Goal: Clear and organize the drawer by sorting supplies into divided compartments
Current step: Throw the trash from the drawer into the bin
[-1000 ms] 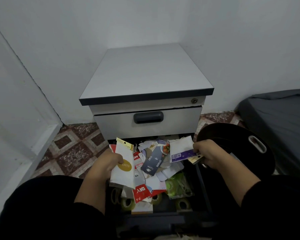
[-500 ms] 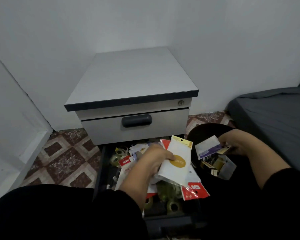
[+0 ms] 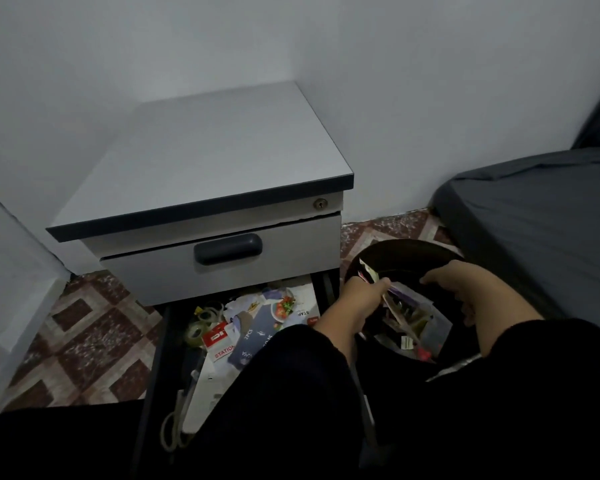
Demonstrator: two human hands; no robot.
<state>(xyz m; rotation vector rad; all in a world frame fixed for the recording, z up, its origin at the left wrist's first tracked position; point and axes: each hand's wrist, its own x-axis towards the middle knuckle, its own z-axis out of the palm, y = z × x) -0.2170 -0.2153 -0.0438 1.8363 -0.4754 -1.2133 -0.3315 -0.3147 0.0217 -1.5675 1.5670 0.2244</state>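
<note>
The bottom drawer (image 3: pixel 160 344) of the grey cabinet (image 3: pixel 205 161) is pulled out and cluttered with tape rolls (image 3: pixel 201 320), a red stationery pack (image 3: pixel 219 341), a dark blue card (image 3: pixel 257 337) and scissors (image 3: pixel 174 424). To its right stands a black round bin (image 3: pixel 395 245). My left hand (image 3: pixel 357 299) reaches over the bin's near rim and grips pale packets (image 3: pixel 368 271). My right hand (image 3: pixel 454 285) hovers above the bin with loosely bent fingers and nothing visible in it. A purple-and-white pack (image 3: pixel 404 292) and clear packets (image 3: pixel 426 323) lie inside the bin.
The upper drawer (image 3: pixel 222 265) with a dark handle is closed. A dark grey mattress (image 3: pixel 541 220) lies right of the bin. Patterned floor tiles (image 3: pixel 84 334) show left of the drawer. My dark sleeves hide the drawer's front part.
My left hand carried the white packets from the drawer to the bin on the right. The purple-and-white pack left my right hand and now lies in the bin. The view turned right.
</note>
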